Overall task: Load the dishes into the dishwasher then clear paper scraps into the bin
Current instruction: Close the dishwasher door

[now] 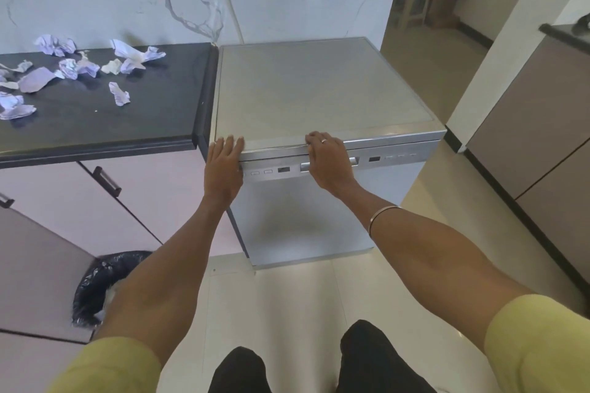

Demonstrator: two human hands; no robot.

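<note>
Two hands meet the dishwasher (322, 89), the biggest thing before us, its door up and closed, its flat grey top stretching away beyond our fingers. Left of our left hand runs the dark counter (105, 124), butted against the dishwasher's side, and on it, well to the left and farther back, lie the paper scraps (76, 68), crumpled and scattered. Below that hand, down by our left forearm, we see the bin (95, 287) with its black liner on the floor, partly hidden by the arm. Our left hand (225, 158) lies with fingers straight and together, pressed flat over the front left corner of the dishwasher's top edge. Our right hand (325, 158), just to its right, has its fingers bent over the top front edge, above the door handle (352, 162), whose ends show either side of the hand; a ring sits on one finger and a thin bangle on that wrist. No dishes show to us.
</note>
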